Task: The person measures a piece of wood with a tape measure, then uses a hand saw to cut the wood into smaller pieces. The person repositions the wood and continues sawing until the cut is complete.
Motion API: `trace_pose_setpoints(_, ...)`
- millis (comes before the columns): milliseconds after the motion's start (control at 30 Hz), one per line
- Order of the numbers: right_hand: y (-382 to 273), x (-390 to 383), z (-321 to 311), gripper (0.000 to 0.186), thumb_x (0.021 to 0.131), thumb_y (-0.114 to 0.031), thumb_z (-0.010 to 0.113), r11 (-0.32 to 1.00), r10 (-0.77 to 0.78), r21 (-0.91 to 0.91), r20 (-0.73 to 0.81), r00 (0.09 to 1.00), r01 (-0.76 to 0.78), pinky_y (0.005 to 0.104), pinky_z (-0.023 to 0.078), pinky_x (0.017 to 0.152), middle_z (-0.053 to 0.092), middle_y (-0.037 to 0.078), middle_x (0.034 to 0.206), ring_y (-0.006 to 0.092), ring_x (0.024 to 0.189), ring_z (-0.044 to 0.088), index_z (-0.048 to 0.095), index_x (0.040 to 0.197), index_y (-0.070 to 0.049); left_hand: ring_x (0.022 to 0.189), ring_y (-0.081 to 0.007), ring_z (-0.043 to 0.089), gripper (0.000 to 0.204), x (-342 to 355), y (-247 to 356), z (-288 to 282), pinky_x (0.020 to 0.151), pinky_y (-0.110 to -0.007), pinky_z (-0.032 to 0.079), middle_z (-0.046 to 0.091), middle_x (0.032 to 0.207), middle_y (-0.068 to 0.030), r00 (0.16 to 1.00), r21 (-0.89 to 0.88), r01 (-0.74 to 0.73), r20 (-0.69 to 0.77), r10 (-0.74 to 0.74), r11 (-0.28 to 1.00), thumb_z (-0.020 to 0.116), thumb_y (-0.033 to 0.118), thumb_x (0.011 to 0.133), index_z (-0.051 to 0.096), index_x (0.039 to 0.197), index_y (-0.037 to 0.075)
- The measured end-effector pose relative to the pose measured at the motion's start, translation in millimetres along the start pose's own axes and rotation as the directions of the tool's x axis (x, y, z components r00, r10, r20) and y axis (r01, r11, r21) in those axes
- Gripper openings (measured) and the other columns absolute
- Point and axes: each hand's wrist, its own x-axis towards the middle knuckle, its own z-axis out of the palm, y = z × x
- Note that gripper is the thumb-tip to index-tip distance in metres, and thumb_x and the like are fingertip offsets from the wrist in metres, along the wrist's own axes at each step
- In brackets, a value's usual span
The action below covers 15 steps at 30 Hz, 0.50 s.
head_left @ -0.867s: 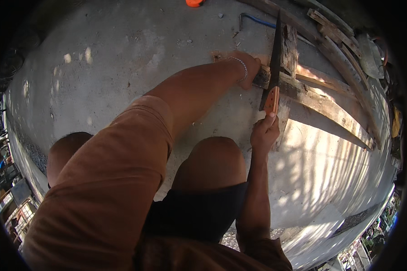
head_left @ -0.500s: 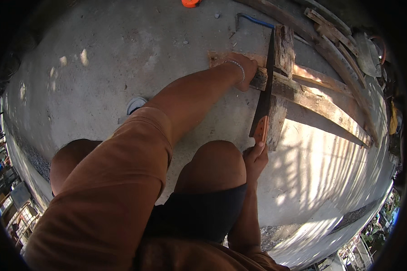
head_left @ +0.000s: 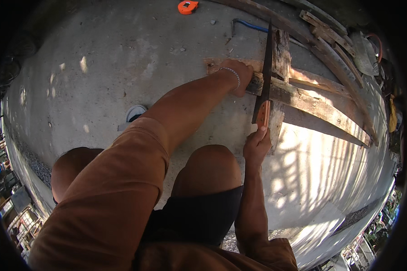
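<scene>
My right hand is closed around the wooden handle of a handsaw. The saw's dark blade points away from me and lies across a long wooden plank, near its left end. With a bracelet at the wrist, my left hand grips that plank's end, just left of the blade; its fingertips are partly hidden. Under the plank, a thick wooden block runs roughly away from me. A flatter board lies beneath and beyond my left hand.
On the concrete floor are a blue hacksaw-like bent bar and an orange tape measure. Long timber pieces are heaped at the far right. A white round-topped object sits beside my left forearm. My bent knees are close below.
My right hand has pushed the saw forward, away from me, across the plank. My left hand stays on the plank's end. The view has shifted slightly, bringing more of the tape measure in.
</scene>
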Motion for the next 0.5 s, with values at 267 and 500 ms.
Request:
trace_pose_setpoints(267, -13.6, -143.3, -56.6, 0.071, 0.111, -0.054, 0.036, 0.993, 0.111, 0.027, 0.046, 0.993, -0.112, 0.0294, 0.048, 0.052, 0.076, 0.02, 0.114, 0.0136, 0.059, 0.066, 0.062, 0.136, 0.007, 0.114, -0.0325, 0.072, 0.082, 9.2, 2.1, 5.9, 0.092, -0.044, 0.06, 0.073, 0.122, -0.0214, 0.998, 0.028, 0.031, 0.05, -0.032, 0.999, 0.082, 0.025, 0.074, 0.05, 0.144, -0.003)
trace_pose_setpoints(500, -0.7, 12.9, 20.8, 0.044, 0.113, -0.034, 0.043, 0.995, -0.041, 0.091, -0.101, 0.994, 0.05, 0.0357, 0.043, 0.049, 0.055, 0.007, 0.058, 0.0165, 0.05, 0.054, 0.06, 0.092, 0.001, 0.113, -0.0321, 0.072, 0.08, 2.7, 6.8, 7.8, 0.092, -0.044, 0.06, 0.073, 0.123, -0.0217, 0.999, 0.063, 0.026, 0.032, -0.028, 0.998, 0.079, 0.026, 0.078, 0.048, 0.146, -0.002)
